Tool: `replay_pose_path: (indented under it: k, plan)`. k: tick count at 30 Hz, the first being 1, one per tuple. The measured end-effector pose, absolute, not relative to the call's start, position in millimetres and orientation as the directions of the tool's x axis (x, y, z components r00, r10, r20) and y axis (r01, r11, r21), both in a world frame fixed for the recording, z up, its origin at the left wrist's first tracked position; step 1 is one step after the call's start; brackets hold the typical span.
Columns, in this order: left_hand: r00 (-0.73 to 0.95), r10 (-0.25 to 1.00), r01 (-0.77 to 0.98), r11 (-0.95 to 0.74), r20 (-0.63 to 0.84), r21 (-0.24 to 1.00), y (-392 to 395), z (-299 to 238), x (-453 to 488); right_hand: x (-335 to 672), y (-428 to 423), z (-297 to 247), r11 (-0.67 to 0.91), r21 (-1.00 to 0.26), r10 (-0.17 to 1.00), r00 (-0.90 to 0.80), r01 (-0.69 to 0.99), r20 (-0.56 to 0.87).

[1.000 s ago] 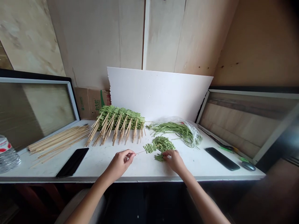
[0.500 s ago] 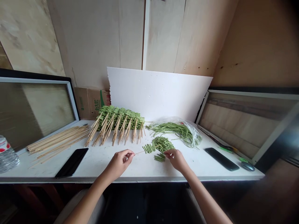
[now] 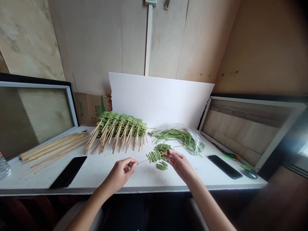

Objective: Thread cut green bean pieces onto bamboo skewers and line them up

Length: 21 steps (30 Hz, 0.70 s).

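Observation:
My left hand (image 3: 123, 172) is closed in a pinch around the blunt end of a thin bamboo skewer (image 3: 143, 161). A row of cut green bean pieces (image 3: 153, 157) is threaded side by side along the skewer's far part. At its tip, the fingers of my right hand (image 3: 178, 163) are pinched on a green bean piece, mostly covered by the fingertips. Just behind lies a loose pile of cut bean pieces (image 3: 162, 147), partly hidden by the threaded row. A smaller cluster of pieces (image 3: 161, 166) rests on the white table (image 3: 141, 179) below the skewer.
Stacked bean skewers (image 3: 122, 123) stand at the back left, sticks toward me. Bare skewers (image 3: 55, 146) lie farther left, near a black phone (image 3: 68, 172) and a bottle (image 3: 4, 168). Long beans (image 3: 176, 136) spill from a plastic bag (image 3: 198, 144). Another phone (image 3: 225, 166) and a mouse (image 3: 250, 174) are right.
My right hand has come up from the bean pieces on the table to the skewer's tip. My left hand still holds the skewer. The camera view has shifted slightly.

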<state>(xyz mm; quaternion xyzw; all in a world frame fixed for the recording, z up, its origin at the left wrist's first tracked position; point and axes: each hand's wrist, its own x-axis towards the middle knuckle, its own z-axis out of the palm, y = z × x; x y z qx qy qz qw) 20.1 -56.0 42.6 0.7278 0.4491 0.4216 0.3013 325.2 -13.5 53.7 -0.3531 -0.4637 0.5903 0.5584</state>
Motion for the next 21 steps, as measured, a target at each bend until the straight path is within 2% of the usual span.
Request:
replay_pose_path:
  k: [11, 21]
  plan:
    - [0.241, 0.907, 0.38, -0.415, 0.345, 0.826, -59, 47, 25, 311, -18, 51, 0.042, -0.878, 0.992, -0.084, -0.478, 0.093]
    - [0.243, 0.906, 0.38, -0.417, 0.346, 0.826, -60, 46, 25, 319, -22, 63, 0.054, -0.922, 0.982, -0.149, -0.382, 0.119]
